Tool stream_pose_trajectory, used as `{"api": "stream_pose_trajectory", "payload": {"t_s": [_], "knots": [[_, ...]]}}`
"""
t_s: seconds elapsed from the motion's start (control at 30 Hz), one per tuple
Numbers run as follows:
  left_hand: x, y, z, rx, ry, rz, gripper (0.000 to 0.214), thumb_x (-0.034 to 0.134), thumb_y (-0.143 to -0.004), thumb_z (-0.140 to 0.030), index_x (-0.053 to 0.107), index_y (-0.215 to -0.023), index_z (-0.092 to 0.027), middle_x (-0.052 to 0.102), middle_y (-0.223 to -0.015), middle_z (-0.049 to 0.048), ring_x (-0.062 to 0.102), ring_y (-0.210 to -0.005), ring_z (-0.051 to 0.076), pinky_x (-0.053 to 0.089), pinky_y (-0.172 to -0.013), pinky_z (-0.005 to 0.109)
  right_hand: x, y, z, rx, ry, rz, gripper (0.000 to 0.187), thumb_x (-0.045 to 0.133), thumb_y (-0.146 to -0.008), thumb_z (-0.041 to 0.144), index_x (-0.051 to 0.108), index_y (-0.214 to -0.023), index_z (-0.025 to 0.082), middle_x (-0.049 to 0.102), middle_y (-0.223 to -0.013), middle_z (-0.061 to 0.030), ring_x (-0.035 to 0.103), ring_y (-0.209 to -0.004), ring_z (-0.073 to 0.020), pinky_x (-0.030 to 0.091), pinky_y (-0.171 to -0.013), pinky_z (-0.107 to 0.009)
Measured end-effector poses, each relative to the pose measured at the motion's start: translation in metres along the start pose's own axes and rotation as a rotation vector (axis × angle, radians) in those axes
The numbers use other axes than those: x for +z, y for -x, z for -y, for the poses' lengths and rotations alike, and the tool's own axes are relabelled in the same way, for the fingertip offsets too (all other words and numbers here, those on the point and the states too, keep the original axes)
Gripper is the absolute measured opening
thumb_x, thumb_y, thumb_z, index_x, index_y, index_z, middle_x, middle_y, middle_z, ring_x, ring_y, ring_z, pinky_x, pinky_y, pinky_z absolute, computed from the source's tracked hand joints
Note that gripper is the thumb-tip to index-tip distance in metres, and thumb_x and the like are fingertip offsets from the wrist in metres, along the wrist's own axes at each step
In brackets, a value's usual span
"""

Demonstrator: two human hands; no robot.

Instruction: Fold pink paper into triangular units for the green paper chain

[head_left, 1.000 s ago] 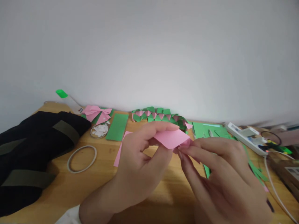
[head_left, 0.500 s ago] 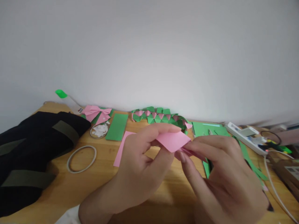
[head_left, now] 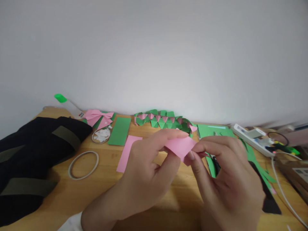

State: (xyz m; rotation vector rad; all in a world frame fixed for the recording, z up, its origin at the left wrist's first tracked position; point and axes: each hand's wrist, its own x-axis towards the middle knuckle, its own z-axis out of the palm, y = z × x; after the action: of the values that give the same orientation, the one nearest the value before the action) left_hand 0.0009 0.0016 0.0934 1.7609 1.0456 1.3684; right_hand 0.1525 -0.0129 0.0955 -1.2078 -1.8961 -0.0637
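A folded piece of pink paper (head_left: 181, 147) is held up in front of me, above the wooden table (head_left: 96, 205). My left hand (head_left: 149, 173) pinches its left side between thumb and index finger. My right hand (head_left: 228, 179) grips the right corner, thumb below and fingers above, and covers part of the folds. Behind the hands lies a garland of folded green and pink paper (head_left: 158, 119). A flat pink paper strip (head_left: 125, 157) sits beside my left hand, with a green paper rectangle (head_left: 119, 131) farther back.
At the left are dark cloth with olive bands (head_left: 64, 138), a tape ring (head_left: 72, 163), a ring of white scraps (head_left: 102, 135), folded pink pieces (head_left: 96, 117) and a green-capped tube (head_left: 72, 107). Green sheets (head_left: 211, 131), a power strip (head_left: 255, 141) and a white cable (head_left: 280, 189) lie right.
My right thumb has shifted up and right along the pink paper's edge. The right hand has drawn slightly left and turned, uncovering more of a dark flat object. The left hand keeps its pinch.
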Motion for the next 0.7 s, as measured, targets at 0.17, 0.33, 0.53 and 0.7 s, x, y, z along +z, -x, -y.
{"api": "stream_pose_trajectory", "payload": {"t_s": [0.17, 0.33, 0.53, 0.7], "knots": [[0.001, 0.003, 0.002, -0.063, 0.073, -0.019, 0.03, 0.055, -0.087, -0.005, 0.066, -0.106, -0.026, 0.075, -0.104, -0.0049, 0.071, -0.093, 0.008, 0.057, -0.072, 0.01, -0.001, 0.001, 0.0, -0.031, 0.002, -0.005, 0.013, 0.061, -0.088, 0.007, 0.06, -0.09, 0.02, 0.059, -0.089, -0.0011, 0.057, -0.08, -0.0153, 0.043, -0.076, -0.034], [0.0, 0.001, 0.003, -0.076, 0.056, -0.057, 0.035, 0.056, -0.083, -0.001, 0.067, -0.105, -0.026, 0.077, -0.101, -0.0064, 0.072, -0.093, 0.008, 0.056, -0.076, 0.009, -0.003, 0.004, -0.001, -0.059, 0.016, -0.022, 0.016, 0.063, -0.086, 0.006, 0.062, -0.095, 0.019, 0.059, -0.095, -0.0025, 0.058, -0.087, -0.0155, 0.045, -0.08, -0.032], [-0.002, -0.003, 0.007, -0.028, -0.025, -0.11, 0.041, 0.055, -0.078, 0.003, 0.068, -0.103, -0.025, 0.076, -0.102, -0.0047, 0.072, -0.09, 0.01, 0.057, -0.07, 0.011, -0.002, 0.005, -0.001, -0.074, -0.147, -0.049, 0.025, 0.061, -0.082, 0.0, 0.062, -0.098, 0.019, 0.061, -0.097, -0.0036, 0.06, -0.091, -0.018, 0.048, -0.082, -0.035], [-0.01, -0.007, 0.006, -0.058, -0.094, -0.154, 0.032, 0.057, -0.079, -0.003, 0.071, -0.1, -0.023, 0.078, -0.094, -0.0019, 0.073, -0.081, 0.014, 0.057, -0.059, 0.017, -0.006, 0.004, -0.007, -0.009, -0.272, -0.038, 0.024, 0.061, -0.085, 0.004, 0.061, -0.097, 0.024, 0.063, -0.095, -0.0036, 0.061, -0.093, -0.0214, 0.05, -0.08, -0.039]]}}
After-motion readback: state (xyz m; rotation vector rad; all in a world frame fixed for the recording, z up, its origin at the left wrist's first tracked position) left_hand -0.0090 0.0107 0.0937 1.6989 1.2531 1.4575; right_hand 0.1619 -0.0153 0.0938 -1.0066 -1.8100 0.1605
